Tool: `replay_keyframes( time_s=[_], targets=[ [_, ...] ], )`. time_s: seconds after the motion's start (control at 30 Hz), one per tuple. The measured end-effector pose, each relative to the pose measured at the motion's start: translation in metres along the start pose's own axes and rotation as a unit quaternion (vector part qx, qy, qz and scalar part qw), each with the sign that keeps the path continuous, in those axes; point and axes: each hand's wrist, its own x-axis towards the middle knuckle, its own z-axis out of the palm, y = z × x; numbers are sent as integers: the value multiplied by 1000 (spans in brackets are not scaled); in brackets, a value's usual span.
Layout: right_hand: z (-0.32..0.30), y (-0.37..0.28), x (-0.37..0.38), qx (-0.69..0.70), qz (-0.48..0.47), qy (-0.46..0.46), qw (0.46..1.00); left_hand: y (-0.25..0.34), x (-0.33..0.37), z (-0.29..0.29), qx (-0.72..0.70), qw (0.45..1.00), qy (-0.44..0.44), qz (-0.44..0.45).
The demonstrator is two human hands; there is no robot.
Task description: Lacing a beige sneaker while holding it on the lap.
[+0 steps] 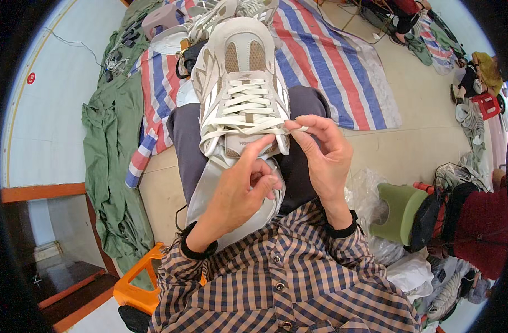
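Observation:
A beige and white sneaker (pixel 244 77) rests on my lap, its mesh toe pointing away from me. Its cream shoelace (pixel 247 104) crosses back and forth through the eyelets, up to the tongue (pixel 240 145). At the shoe's right collar, thumb and fingertips of my right hand (pixel 326 158) pinch the lace. My left hand (pixel 232 194) reaches its index finger to the lace beside the tongue. Its thumb and other fingers are loosely bent and apart, with nothing visible in them. A pale sheet (pixel 237 233) lies below the shoe.
More shoes (pixel 226 8) are piled beyond the sneaker on a striped tarp (pixel 343 77). Green cloth (pixel 118 139) and an orange stool (pixel 136 286) are at left. To the right stand a green stool (pixel 398 213), clear plastic bags (pixel 367 191) and more shoes. Another person's leg shows at upper right.

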Motion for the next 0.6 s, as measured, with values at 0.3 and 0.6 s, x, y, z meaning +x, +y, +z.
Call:
replay_keyframes(
  time_s=[0.3,0.6],
  targets=[
    [6,2,-1,8,1,15,1000,-6,0,5,-10,1000,15,14],
    [11,5,-3,-161,-104,22,981,-18,0,9,-44,998,23,35]
  ],
)
